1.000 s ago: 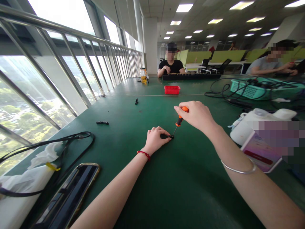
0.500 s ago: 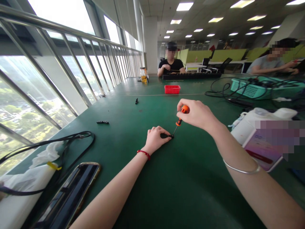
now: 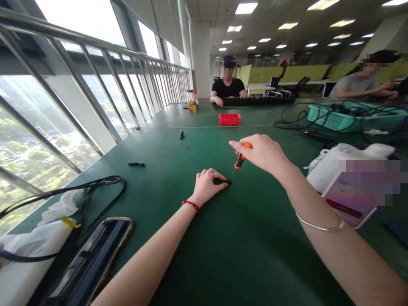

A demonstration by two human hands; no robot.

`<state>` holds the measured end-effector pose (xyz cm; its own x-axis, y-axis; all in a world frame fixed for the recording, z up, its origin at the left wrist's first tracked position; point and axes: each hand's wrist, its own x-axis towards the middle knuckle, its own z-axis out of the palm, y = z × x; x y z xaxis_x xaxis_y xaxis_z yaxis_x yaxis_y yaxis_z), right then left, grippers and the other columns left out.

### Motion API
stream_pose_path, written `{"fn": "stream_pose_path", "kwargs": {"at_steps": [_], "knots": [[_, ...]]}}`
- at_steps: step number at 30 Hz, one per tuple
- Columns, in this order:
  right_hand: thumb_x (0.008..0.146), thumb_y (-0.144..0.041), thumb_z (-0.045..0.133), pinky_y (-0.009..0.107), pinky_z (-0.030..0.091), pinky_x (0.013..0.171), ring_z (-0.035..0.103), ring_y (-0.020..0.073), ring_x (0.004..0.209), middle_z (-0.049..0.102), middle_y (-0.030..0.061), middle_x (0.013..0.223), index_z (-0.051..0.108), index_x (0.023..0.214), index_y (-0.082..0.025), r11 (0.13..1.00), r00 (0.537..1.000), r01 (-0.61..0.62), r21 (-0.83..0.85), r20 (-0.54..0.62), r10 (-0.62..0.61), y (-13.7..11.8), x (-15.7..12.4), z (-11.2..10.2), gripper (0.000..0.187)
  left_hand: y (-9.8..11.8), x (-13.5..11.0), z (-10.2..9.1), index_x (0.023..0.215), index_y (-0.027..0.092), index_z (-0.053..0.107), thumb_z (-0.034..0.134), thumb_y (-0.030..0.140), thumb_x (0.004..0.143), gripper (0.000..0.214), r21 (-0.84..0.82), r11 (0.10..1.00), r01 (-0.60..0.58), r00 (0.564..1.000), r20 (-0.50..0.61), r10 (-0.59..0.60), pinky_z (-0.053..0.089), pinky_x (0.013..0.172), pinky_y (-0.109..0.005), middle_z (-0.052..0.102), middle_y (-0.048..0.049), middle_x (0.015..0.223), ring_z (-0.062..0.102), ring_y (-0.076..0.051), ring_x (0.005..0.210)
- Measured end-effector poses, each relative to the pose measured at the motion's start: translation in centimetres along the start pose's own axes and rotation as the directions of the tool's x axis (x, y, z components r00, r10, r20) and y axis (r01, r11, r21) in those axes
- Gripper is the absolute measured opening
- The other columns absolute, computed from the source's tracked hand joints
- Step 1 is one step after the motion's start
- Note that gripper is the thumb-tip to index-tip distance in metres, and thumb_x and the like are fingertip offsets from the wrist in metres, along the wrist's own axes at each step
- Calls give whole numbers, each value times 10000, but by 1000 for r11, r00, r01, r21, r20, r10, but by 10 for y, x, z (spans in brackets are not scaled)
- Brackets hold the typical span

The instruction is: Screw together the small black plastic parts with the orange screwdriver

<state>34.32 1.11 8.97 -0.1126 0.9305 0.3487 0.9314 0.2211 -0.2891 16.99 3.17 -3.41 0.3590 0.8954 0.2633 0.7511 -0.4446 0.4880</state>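
My left hand (image 3: 206, 185), with a red bracelet at the wrist, pins a small black part (image 3: 222, 181) against the green table (image 3: 242, 246). My right hand (image 3: 263, 154) is closed around the orange and black handle of a screwdriver (image 3: 239, 161). The tool leans, with its metal shaft running down to the right end of the black part; whether the tip sits in a screw is too small to tell. Two other small black pieces, one farther off (image 3: 182, 135) and one to the left (image 3: 136, 164), lie on the table.
A red bin (image 3: 229, 120) stands ahead. On the right are a white jug (image 3: 334, 163) and a teal basket (image 3: 338, 120) with black cables. A phone (image 3: 95, 259) and cables lie on the left, beside the railing (image 3: 86, 40). Across the table sits a person (image 3: 228, 87).
My right thumb and fingers have shifted on the screwdriver handle, the thumb now stretched out to the left. My left hand stays on the black part. The person opposite has lowered a hand.
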Motion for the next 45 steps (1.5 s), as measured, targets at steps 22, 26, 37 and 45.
{"fn": "stream_pose_path", "kwargs": {"at_steps": [22,26,37,45], "knots": [[751,-405,482,243,282,520,511,155,592,623,-1,671,612,752,-248,999,1000,16,30,-5,-16,-1,-1,-1,204,0,0,0,861,291,700,620,410,748,183,0,1000,0,1000,2,0,343,868,-391,617,-1,966,504,-231,965],[731,-453,505,239,294,517,506,148,580,616,-15,662,591,728,-245,995,996,31,97,75,-39,-1,-1,-1,225,-1,0,1,861,292,698,624,412,745,182,-2,1000,-12,1000,-9,12,344,860,-389,618,4,956,507,-226,958],[763,-462,460,251,282,517,502,156,577,597,0,634,586,714,-238,999,1000,12,43,10,-12,-3,-2,0,262,-2,0,1,855,292,700,615,409,750,178,-16,1000,-15,1000,-10,15,337,862,-394,622,5,961,506,-226,958],[696,-397,535,239,278,522,496,147,583,609,-16,667,612,806,-242,999,1000,11,43,-29,-10,-2,-1,1,206,-1,0,1,847,290,703,620,400,747,170,-15,1000,-14,1000,-14,14,336,856,-398,623,2,956,506,-227,962]]}}
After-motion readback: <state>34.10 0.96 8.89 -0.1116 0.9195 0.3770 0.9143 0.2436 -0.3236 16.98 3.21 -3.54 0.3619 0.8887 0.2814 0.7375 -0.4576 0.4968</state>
